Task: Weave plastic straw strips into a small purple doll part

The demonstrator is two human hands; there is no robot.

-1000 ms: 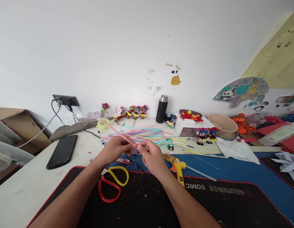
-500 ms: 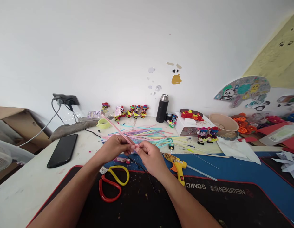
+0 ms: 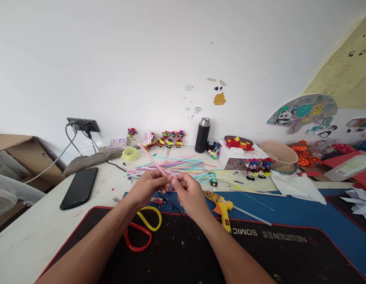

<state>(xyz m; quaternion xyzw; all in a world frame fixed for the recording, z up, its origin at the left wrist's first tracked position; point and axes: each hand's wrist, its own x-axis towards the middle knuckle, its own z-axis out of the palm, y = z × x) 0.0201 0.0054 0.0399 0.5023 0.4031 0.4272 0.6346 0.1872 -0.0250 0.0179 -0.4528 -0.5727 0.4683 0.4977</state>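
Observation:
Between my two hands is a pink pipe cleaner, possibly more than one strand, its free end sticking up and to the left. My left hand pinches it between thumb and fingers. Pressed close against it, my right hand pinches the lower end, which the fingertips mostly cover. Behind the hands lies a loose pile of pastel pipe cleaners. Scissors with red and yellow handles rest under my left forearm, partly hidden. A yellow glue gun with a clear glue stick lies right of my right hand.
A black phone lies at left, near yellow-green tape. Along the wall stand several small figures, a black bottle and a white box. A black mat covers the front, with white tissue at right.
Both hands have shifted slightly, and the pipe cleaner's free end has moved right. My left forearm now covers the scissors' pivot, while their blade tip shows on its other side.

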